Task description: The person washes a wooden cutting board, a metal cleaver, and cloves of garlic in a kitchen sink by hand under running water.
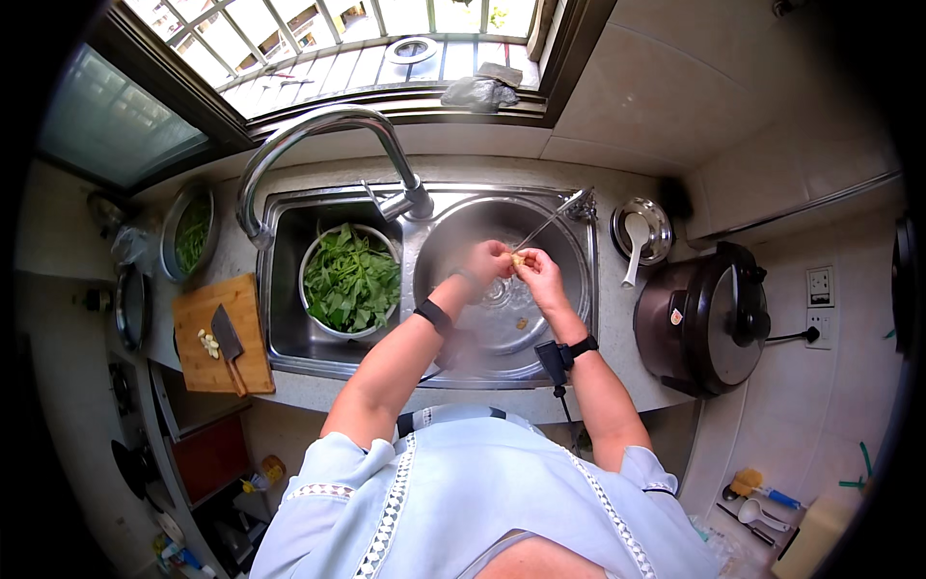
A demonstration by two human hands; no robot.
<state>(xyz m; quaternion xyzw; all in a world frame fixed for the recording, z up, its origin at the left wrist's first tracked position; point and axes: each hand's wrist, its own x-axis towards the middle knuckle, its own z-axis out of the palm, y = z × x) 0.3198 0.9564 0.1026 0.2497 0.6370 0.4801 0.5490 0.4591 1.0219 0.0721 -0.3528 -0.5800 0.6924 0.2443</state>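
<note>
Over the round steel sink basin (474,217), my left hand (490,260) and my right hand (541,273) meet fingertip to fingertip. Between them they pinch a small pale-yellow piece (517,259) that looks like ginger. A thin metal rod (546,228) slants from the basin's back right corner down to my fingers; whether I touch it cannot be told. Another small yellowish-brown piece (521,323) lies on the basin floor near the drain. Blur covers part of my left hand and the basin's left side.
A bowl of leafy greens (352,279) sits in the left basin beneath the curved faucet (318,119). On the wooden cutting board (195,304) lie a cleaver (227,333) and peeled garlic cloves (208,343). To the right stand a steel bowl with a white spoon (636,235) and an electric pressure cooker (702,322).
</note>
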